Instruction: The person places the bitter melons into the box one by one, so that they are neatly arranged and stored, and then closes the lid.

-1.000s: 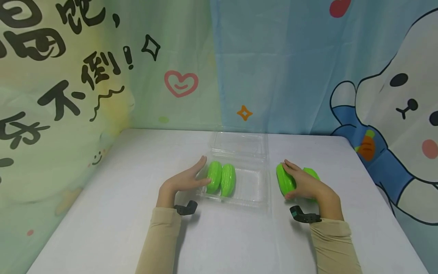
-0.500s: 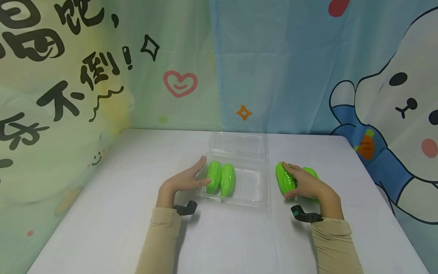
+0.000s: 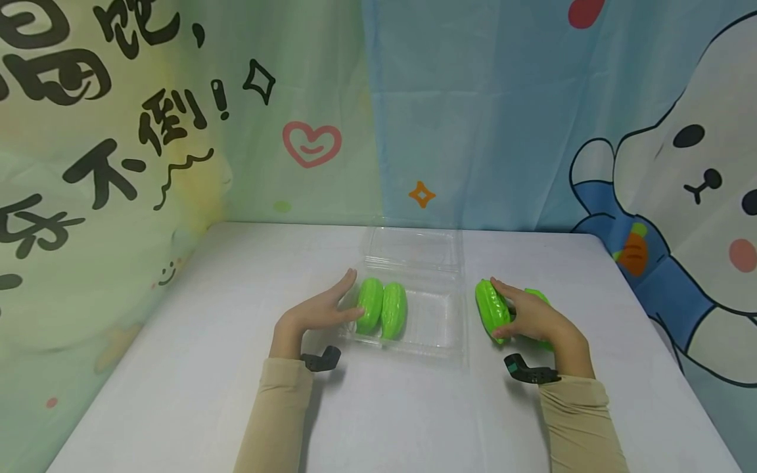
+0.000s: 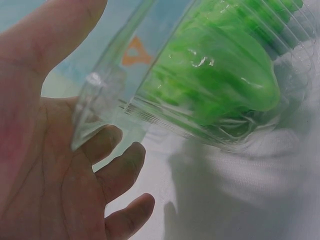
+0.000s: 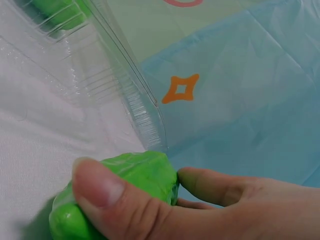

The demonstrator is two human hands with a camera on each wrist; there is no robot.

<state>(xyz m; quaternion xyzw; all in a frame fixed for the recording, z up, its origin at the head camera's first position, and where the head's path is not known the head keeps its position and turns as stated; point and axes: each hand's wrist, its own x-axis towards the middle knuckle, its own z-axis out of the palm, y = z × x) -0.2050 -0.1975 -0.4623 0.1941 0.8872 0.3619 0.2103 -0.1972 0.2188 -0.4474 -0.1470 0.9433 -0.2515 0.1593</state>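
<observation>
In the head view, a clear plastic clamshell box [image 3: 434, 318] lies with its lid folded back. Two bright green, ridged bitter melons, the left one [image 3: 370, 306] and the right one [image 3: 393, 311], lie side by side in its left half. My left hand [image 3: 319, 311] rests at the box's left wall, fingers extended; the left wrist view shows the wall between thumb and fingers [image 4: 122, 172]. To the right of the box, my right hand [image 3: 532, 316] holds a third bitter melon [image 3: 492, 307] between thumb [image 5: 102, 187] and fingertips.
Another green bitter melon [image 3: 537, 297] lies on the white table [image 3: 408, 414], partly hidden behind my right hand. The open lid [image 3: 412, 248] extends toward the back edge. A printed curtain [image 3: 497, 118] hangs behind the table.
The bitter melon in my right hand has shifted slightly left, showing more of its surface, and the hand's fingers have moved to its right side. The left hand and the box stay put.
</observation>
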